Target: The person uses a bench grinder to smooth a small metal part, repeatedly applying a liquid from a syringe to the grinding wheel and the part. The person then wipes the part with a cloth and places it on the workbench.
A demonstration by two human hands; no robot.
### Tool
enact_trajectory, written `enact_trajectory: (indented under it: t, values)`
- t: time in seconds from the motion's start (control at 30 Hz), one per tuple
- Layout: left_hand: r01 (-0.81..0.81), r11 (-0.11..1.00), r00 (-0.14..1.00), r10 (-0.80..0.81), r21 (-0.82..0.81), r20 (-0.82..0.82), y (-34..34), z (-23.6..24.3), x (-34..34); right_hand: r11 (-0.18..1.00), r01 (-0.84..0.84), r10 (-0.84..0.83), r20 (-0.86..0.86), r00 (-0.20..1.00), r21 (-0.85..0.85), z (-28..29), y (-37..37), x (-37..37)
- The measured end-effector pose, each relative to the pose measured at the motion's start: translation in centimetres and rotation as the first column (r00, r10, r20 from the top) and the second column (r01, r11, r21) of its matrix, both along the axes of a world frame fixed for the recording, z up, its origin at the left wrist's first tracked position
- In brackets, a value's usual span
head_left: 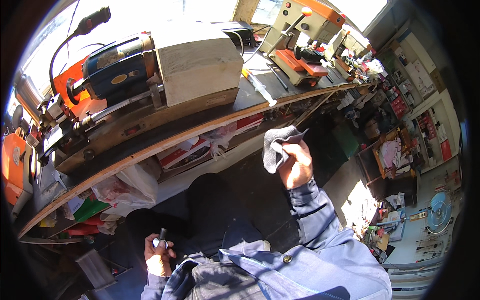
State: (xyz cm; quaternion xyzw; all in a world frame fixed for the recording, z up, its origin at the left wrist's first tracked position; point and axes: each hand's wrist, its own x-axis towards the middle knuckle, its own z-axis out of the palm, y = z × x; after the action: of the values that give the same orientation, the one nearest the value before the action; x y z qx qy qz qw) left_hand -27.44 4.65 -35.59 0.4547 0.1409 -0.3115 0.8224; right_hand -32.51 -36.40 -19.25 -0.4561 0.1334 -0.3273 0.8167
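My right hand [297, 165] is raised in front of the bench edge, its fingers closed on a folded dark grey cloth [274, 149]. Low at the left, by my dark-trousered leg, my left hand [159, 256] grips a small cylinder with a black upper end [163, 233] and a shiny pale part below it. The fingers cover the rest of that piece, so its exact kind does not show. Cloth and cylinder are well apart.
A long workbench [190, 131] carries a blue motor-driven machine [117, 67] with a beige box [197, 65], a syringe [259, 86] and an orange-and-beige machine [295, 55]. Bags [132, 187] crowd the shelf below. A fan [440, 212] stands at the right.
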Motion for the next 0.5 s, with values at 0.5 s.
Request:
enact_trajectory:
  t: [0.5]
  values:
    - [0.042, 0.998, 0.999, -0.041, 0.045, -0.030, 1.0, -1.1, -0.1, 0.672, 0.179, -0.336, -0.081, 0.938, -0.718, 3.6, -19.1, 12.5]
